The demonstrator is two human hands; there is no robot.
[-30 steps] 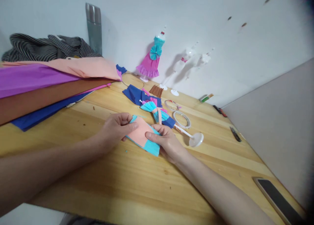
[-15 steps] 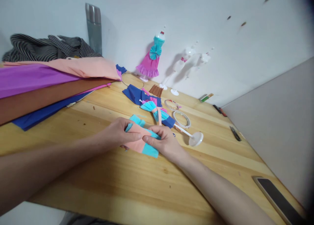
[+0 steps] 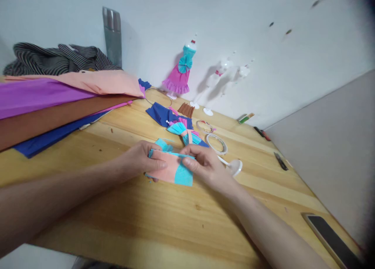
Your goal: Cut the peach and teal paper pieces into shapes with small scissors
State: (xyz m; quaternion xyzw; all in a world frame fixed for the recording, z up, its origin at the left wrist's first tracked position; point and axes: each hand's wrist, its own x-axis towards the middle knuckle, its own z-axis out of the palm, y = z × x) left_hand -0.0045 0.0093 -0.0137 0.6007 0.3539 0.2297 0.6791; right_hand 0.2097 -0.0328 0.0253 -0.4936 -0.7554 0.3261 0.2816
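Note:
A flat strip of pink and turquoise crepe paper point(image 3: 167, 168) is held between my two hands above the wooden table. My left hand point(image 3: 146, 160) pinches its left end, thumb on the pink face and fingers behind. At the turquoise right end, my right hand point(image 3: 202, 162) grips the upper edge between thumb and fingers. A turquoise piece point(image 3: 164, 144) shows just behind the strip. Beyond my hands a small doll form dressed in blue, pink and turquoise paper point(image 3: 185, 131) lies on its side, its white round base point(image 3: 235, 167) partly behind my right hand.
Folded coloured sheets point(image 3: 52, 104) and a striped cloth point(image 3: 58, 58) lie at the left by a grey bottle point(image 3: 113, 38). Dressed point(image 3: 180, 73) and bare doll stands line the wall. Tape rolls point(image 3: 216, 143), a cutter point(image 3: 280, 161) and a phone point(image 3: 332, 237) lie right.
My right hand has shifted slightly right, its thumb moving from the pink part to the turquoise end. The strip now looks flatter and more level.

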